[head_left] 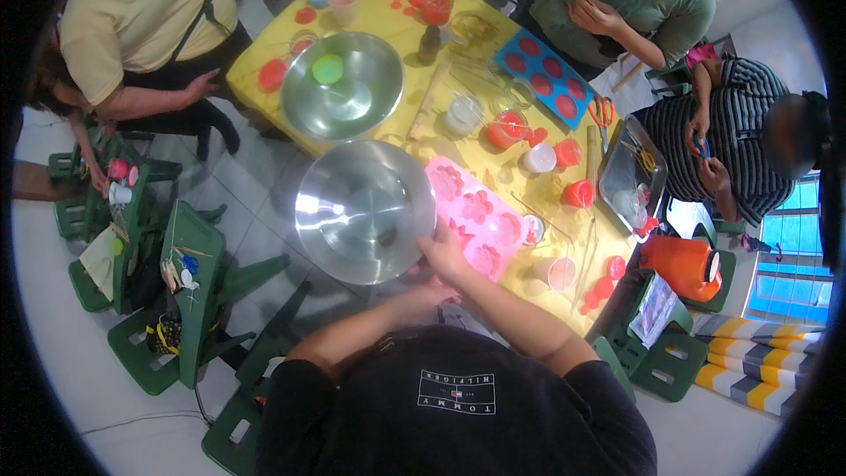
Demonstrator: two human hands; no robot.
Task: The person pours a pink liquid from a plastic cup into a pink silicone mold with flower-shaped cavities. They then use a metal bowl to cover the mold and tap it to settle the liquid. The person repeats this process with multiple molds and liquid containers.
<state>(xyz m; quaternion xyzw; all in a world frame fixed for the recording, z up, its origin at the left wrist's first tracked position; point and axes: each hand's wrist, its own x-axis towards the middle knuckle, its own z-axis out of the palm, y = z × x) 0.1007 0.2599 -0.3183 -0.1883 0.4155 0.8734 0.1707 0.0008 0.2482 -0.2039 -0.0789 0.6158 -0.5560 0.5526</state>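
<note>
My right hand [438, 253] grips the rim of a large steel bowl [352, 207], which hangs at the yellow table's near left edge. My left hand [432, 291] is just below my right hand, near the bowl's lower edge; its fingers are partly hidden, so their grip is unclear. Right of the bowl lies a pink flower-shaped silicone mold [480, 220]. Behind it, a second steel bowl [352, 97] holds a green item [327, 69]. Cups of red [508, 130] and clear contents, wooden sticks and a blue mold with red rounds [544, 79] are spread on the yellow table [264, 70].
Several people stand around the table, including one in yellow [150, 18] at left and one in stripes [714, 141] at right, near a steel tray [632, 176]. Green chairs [189, 291] crowd the left and lower right [670, 361], beside an orange cooler [679, 266].
</note>
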